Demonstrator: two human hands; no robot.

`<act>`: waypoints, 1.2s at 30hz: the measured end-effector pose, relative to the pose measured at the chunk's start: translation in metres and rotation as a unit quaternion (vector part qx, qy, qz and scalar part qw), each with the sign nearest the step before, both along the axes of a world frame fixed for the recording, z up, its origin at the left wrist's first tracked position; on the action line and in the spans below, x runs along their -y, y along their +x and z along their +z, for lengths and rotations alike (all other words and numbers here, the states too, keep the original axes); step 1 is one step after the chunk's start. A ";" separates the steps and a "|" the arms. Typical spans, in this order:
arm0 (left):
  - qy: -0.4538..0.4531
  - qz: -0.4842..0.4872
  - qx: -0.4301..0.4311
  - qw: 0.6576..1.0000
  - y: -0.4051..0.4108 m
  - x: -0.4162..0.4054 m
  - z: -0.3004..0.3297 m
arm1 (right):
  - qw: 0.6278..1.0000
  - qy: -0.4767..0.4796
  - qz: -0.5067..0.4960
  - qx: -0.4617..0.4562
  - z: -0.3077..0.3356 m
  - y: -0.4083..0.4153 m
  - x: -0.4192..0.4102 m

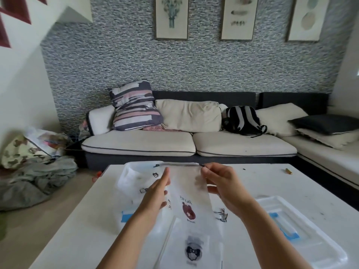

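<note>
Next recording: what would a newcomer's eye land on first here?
A see-through bag with a brown bear print, held up over the white table in mid-frame: the right hand pinches its top corner, the left hand lies with straight fingers along its left edge. Behind, a striped pillow and a black backpack sit on the pale sofa.

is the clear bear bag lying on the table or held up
Held up: the right hand pinches a top corner of the bear bag, left hand flat against its side.
</note>
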State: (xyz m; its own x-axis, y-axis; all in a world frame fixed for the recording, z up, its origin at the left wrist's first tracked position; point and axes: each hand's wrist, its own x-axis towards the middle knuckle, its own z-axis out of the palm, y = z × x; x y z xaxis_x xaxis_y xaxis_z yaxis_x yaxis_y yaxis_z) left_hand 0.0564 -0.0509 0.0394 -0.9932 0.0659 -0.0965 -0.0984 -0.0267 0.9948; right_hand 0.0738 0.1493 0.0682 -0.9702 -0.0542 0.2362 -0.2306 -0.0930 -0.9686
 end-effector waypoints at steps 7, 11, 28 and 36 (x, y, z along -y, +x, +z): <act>0.108 -0.017 0.088 0.990 -0.015 0.017 0.012 | 0.996 -0.054 0.059 0.040 -0.011 0.000 -0.009; 0.046 -0.120 0.089 0.988 -0.013 0.018 0.010 | 0.997 0.005 -0.012 0.071 -0.014 -0.013 -0.011; 0.070 0.094 0.059 0.991 -0.038 0.050 0.015 | 0.975 0.075 -0.121 0.169 -0.017 -0.020 -0.046; 0.052 0.175 -0.096 0.978 -0.031 0.053 0.007 | 0.984 -0.094 -0.075 0.130 -0.012 -0.014 -0.048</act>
